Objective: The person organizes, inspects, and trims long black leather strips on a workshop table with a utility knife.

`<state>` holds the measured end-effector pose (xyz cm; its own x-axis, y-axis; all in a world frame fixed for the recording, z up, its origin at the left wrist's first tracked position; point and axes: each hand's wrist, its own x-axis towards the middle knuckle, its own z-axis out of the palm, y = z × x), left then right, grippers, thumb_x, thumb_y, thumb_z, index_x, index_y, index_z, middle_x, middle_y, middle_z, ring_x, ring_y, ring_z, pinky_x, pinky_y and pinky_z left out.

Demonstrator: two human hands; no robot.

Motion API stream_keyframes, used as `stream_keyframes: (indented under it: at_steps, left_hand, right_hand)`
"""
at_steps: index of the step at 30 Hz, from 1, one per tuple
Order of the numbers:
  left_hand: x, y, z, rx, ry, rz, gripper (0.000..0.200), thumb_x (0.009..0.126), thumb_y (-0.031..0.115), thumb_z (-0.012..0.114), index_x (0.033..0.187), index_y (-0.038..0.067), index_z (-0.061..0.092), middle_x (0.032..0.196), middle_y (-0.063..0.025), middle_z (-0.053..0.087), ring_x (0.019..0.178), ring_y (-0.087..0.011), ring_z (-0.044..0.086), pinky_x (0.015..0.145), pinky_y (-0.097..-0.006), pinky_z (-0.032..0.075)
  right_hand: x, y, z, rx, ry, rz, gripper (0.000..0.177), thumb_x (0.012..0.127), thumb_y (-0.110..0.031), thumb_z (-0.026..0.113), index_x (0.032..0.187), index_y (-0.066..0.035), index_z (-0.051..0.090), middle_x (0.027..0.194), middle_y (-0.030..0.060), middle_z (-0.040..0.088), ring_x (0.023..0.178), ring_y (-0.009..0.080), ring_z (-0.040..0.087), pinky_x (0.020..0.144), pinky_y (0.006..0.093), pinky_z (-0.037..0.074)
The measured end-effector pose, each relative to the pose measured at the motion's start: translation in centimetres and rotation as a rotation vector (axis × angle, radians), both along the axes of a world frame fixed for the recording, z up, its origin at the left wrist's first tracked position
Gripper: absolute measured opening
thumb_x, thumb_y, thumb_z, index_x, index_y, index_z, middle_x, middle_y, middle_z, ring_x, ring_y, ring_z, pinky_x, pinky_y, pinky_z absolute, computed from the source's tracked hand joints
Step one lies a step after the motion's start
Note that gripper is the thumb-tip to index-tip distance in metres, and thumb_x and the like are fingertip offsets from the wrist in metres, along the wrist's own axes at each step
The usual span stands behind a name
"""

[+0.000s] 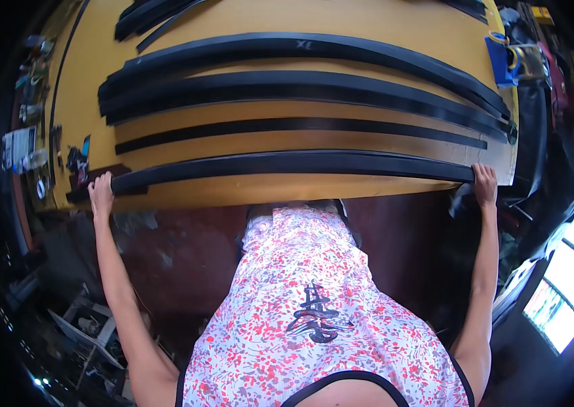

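Observation:
A long black strip (pixel 293 163) lies along the near edge of the yellow table (pixel 232 187). At its left end, my left hand (pixel 101 195) has its fingers curled over the strip. My right hand (pixel 485 184) grips the opposite end near the table's right corner. Both arms are stretched wide apart. Just beyond is a thinner black strip (pixel 300 124), lying apart from the one in my hands. The undersides of the held ends are hidden by my fingers.
Farther back lie two wider stacks of black strips, one (pixel 287 87) in front of another (pixel 300 44) with a pale mark. More dark pieces (pixel 154 17) sit at the far left. A blue holder (pixel 501 61) hangs at the right edge; small items (pixel 78 163) lie at left.

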<state>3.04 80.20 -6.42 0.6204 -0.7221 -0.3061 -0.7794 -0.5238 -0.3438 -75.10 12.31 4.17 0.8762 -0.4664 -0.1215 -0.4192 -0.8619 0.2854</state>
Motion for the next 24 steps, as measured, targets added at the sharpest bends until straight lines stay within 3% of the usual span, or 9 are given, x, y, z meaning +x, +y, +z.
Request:
stream_keyframes:
  at_steps: [3,6,7,11,15,18,24]
  left_hand:
    - [-1.5,-1.8,0.4,0.082,-0.031,0.008,0.050,0.071,0.000,0.069,0.117,0.010,0.051,0.106,-0.0064,0.060,0.106,-0.0255,0.055,0.096,-0.0472,0.040]
    - [-0.9,-1.3,-0.9,0.158,-0.020,0.036,0.065,0.071,-0.002,0.068,0.132,0.009,0.047,0.118,-0.0071,0.058,0.113,-0.0252,0.053,0.097,-0.0468,0.040]
    - [-0.1,-0.1,-2.0,0.119,-0.082,-0.049,0.066,0.070,0.002,0.070,0.132,0.010,0.048,0.114,-0.0052,0.059,0.109,-0.0234,0.054,0.096,-0.0451,0.041]
    - [0.9,1.1,-2.9,0.176,-0.100,0.004,0.069,0.070,0.000,0.070,0.134,0.010,0.046,0.115,-0.0057,0.057,0.108,-0.0243,0.054,0.096,-0.0474,0.040]
    - [0.5,0.7,-2.4,0.251,-0.080,0.083,0.079,0.068,0.003,0.076,0.138,0.011,0.041,0.121,-0.0061,0.054,0.114,-0.0258,0.051,0.099,-0.0497,0.039]
    - [0.5,0.5,-2.7,0.293,-0.114,0.123,0.076,0.068,0.003,0.075,0.136,0.011,0.043,0.120,-0.0056,0.055,0.115,-0.0247,0.051,0.100,-0.0499,0.038]
    - [-1.0,-0.7,-2.1,0.347,-0.141,0.209,0.072,0.070,0.003,0.073,0.135,0.010,0.043,0.124,-0.0052,0.053,0.124,-0.0226,0.046,0.105,-0.0581,0.033]
  right_hand:
    - [-1.7,-2.4,1.3,0.013,0.041,-0.080,0.018,0.081,-0.003,0.052,0.098,-0.005,0.058,0.094,0.0107,0.061,0.093,0.0281,0.058,0.086,0.0378,0.044]
    - [-4.1,-5.2,2.7,-0.067,0.015,-0.055,0.028,0.080,-0.002,0.051,0.106,-0.006,0.060,0.103,0.0101,0.063,0.100,0.0273,0.058,0.093,0.0383,0.043]
    - [-4.7,-5.9,3.2,-0.056,0.029,-0.023,0.031,0.080,-0.001,0.050,0.110,-0.006,0.060,0.105,0.0097,0.063,0.102,0.0268,0.058,0.094,0.0385,0.043]
    - [-5.0,-7.9,3.9,-0.073,0.024,-0.025,0.040,0.079,0.002,0.049,0.117,-0.007,0.057,0.112,0.0097,0.061,0.111,0.0264,0.055,0.101,0.0392,0.040]
    - [-8.5,-10.4,5.0,-0.185,0.036,-0.144,0.040,0.079,0.003,0.050,0.117,-0.009,0.058,0.113,0.0084,0.061,0.111,0.0262,0.055,0.101,0.0389,0.040]
    - [-11.5,-11.8,5.2,-0.252,0.110,-0.205,0.035,0.082,0.000,0.051,0.115,-0.010,0.058,0.107,0.0075,0.060,0.107,0.0247,0.055,0.100,0.0380,0.040]
    - [-14.0,-12.6,1.1,-0.247,0.249,-0.321,0.028,0.087,-0.005,0.050,0.113,-0.011,0.057,0.099,0.0059,0.059,0.102,0.0209,0.056,0.103,0.0410,0.036]
